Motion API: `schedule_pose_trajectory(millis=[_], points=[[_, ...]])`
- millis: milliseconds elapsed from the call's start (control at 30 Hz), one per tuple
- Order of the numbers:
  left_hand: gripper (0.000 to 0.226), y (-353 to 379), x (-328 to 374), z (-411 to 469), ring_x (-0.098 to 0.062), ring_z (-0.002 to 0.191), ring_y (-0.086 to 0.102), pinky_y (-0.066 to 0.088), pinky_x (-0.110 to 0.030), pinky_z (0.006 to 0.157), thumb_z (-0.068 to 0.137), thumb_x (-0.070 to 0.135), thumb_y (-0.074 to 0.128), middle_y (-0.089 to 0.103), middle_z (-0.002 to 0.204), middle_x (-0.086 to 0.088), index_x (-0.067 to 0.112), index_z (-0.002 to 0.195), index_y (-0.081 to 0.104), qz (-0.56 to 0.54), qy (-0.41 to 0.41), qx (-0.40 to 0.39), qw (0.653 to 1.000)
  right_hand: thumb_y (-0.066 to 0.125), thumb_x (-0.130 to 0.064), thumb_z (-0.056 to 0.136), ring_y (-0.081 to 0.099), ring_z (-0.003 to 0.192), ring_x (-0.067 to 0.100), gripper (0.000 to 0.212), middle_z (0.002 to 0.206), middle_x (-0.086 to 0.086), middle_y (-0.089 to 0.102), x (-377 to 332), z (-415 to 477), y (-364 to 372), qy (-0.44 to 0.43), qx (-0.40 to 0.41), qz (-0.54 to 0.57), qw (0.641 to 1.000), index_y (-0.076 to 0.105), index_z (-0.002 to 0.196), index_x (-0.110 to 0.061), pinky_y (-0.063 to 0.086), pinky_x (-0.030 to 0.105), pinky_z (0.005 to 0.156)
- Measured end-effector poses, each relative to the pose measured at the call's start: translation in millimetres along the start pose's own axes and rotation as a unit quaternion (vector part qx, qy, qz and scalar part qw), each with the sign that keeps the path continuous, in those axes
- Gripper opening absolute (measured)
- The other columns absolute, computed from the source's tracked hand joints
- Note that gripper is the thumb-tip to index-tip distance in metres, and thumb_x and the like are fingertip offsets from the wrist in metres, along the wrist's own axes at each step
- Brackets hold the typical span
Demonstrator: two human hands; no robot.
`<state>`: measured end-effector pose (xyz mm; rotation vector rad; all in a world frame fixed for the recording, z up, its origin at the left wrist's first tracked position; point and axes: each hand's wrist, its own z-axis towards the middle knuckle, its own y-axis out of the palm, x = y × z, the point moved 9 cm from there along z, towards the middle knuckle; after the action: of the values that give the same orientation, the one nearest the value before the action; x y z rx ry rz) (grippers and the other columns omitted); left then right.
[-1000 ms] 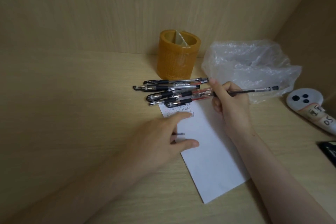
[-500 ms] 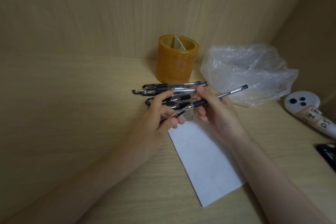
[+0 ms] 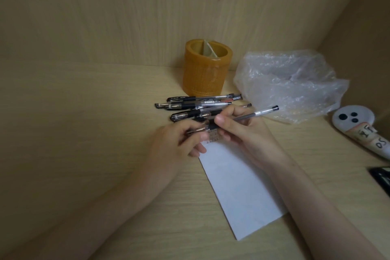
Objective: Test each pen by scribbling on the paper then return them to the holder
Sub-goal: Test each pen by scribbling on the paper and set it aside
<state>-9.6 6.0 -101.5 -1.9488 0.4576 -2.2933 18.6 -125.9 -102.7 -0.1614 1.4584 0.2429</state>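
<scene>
On the desk, as the head camera sees it, a white paper lies at a slant, its far end under the two hands and its near corner pointing toward the person. Small scribbles show at that far end, between the fingers. The right hand grips a pen with thumb and curled fingers, and the clear barrel slopes up and to the right, its dark end over the edge of a plastic bag. The left hand meets it from the other side and pinches the pen's dark front end in its fingertips; whether that end is a cap cannot be told. Both hands hover just above the top of the paper. Just beyond them several pens lie in a loose pile on the desk, roughly side by side, dark ends to the left. Behind the pile, against the back wall, stands the amber holder, upright, with a divider across its mouth. At the right edge lie a white object with black dots and a dark item, cut off by the frame.
</scene>
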Motion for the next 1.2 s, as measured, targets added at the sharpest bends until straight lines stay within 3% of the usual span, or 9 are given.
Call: schedule_pose_trajectory(millis=[267,600,767,833,867,967,1067,1133,1200], points=[[0.025,2,7,-2,-0.004,0.045,0.047,0.033,-0.012,0.051,0.089,0.026,0.056,0.055,0.051,0.007,0.014,0.068,0.062,0.131,0.064,-0.002,0.989,0.077,-0.013,0.072,0.028,0.040,0.008,0.032,0.042,-0.007,0.037,2,1,-3,0.001,0.032,0.032,0.999,0.053,0.052,-0.017,0.025,0.017,0.042],[0.019,-10,9,6,-0.007,0.051,0.051,0.040,-0.030,0.053,0.091,0.040,0.047,0.058,0.059,0.006,0.029,0.078,0.055,0.269,0.055,0.041,0.961,0.066,-0.040,0.072,0.033,0.038,0.007,0.035,0.048,0.000,0.046,17,0,11,0.097,-0.005,0.059,0.994,0.056,0.063,-0.008,0.022,0.016,0.040],[0.021,-31,6,12,-0.002,0.059,0.045,0.031,-0.020,0.055,0.090,0.040,0.050,0.053,0.064,0.010,0.025,0.085,0.065,0.277,0.078,0.074,0.955,0.066,-0.030,0.084,0.041,0.038,0.007,0.024,0.049,-0.001,0.054,-16,-5,-43,0.029,0.144,-0.090,0.985,0.068,0.074,-0.008,0.029,0.014,0.038],[0.021,-34,5,16,0.000,0.067,0.044,0.029,-0.014,0.060,0.088,0.039,0.053,0.049,0.068,0.014,0.023,0.089,0.068,0.282,0.092,0.086,0.951,0.070,-0.021,0.084,0.049,0.051,0.008,0.011,0.062,0.003,0.061,-40,-5,-50,-0.038,0.162,-0.170,0.971,0.068,0.076,-0.013,0.039,0.015,0.048],[0.021,-35,3,17,-0.001,0.069,0.043,0.029,-0.013,0.061,0.087,0.038,0.055,0.048,0.071,0.014,0.023,0.091,0.069,0.282,0.096,0.089,0.950,0.072,-0.020,0.082,0.055,0.064,0.007,0.004,0.076,0.002,0.066,-50,-2,-45,-0.067,0.137,-0.231,0.961,0.069,0.084,-0.018,0.043,0.014,0.060],[0.021,-33,1,19,-0.004,0.072,0.042,0.029,-0.014,0.062,0.085,0.038,0.059,0.049,0.076,0.012,0.022,0.094,0.071,0.279,0.103,0.092,0.950,0.078,-0.022,0.076,0.047,0.106,0.008,0.036,0.113,-0.007,0.063,-61,11,-16,-0.136,0.009,-0.468,0.873,0.068,0.110,-0.025,0.033,0.023,0.095],[0.024,-23,-1,19,-0.003,0.071,0.045,0.033,-0.019,0.061,0.084,0.039,0.060,0.052,0.078,0.009,0.022,0.095,0.071,0.261,0.095,0.071,0.958,0.080,-0.018,0.071,0.047,0.104,0.018,0.032,0.110,-0.001,0.065,-52,21,3,-0.206,-0.069,-0.570,0.793,0.072,0.102,-0.018,0.030,0.035,0.090],[0.026,-16,-3,18,-0.002,0.075,0.047,0.035,-0.017,0.064,0.082,0.040,0.062,0.054,0.082,0.008,0.022,0.097,0.071,0.236,0.083,0.055,0.967,0.078,-0.016,0.073,0.052,0.094,0.019,0.019,0.095,-0.004,0.067,-42,25,2,-0.212,-0.085,-0.575,0.786,0.073,0.091,-0.019,0.037,0.035,0.083],[0.031,-15,-2,16,0.000,0.080,0.046,0.034,-0.012,0.069,0.078,0.039,0.067,0.051,0.086,0.010,0.024,0.105,0.066,0.225,0.085,0.057,0.969,0.075,-0.012,0.077,0.053,0.086,0.012,0.014,0.083,-0.013,0.062,-39,31,-13,-0.170,-0.054,-0.538,0.824,0.073,0.089,-0.018,0.044,0.035,0.080]])
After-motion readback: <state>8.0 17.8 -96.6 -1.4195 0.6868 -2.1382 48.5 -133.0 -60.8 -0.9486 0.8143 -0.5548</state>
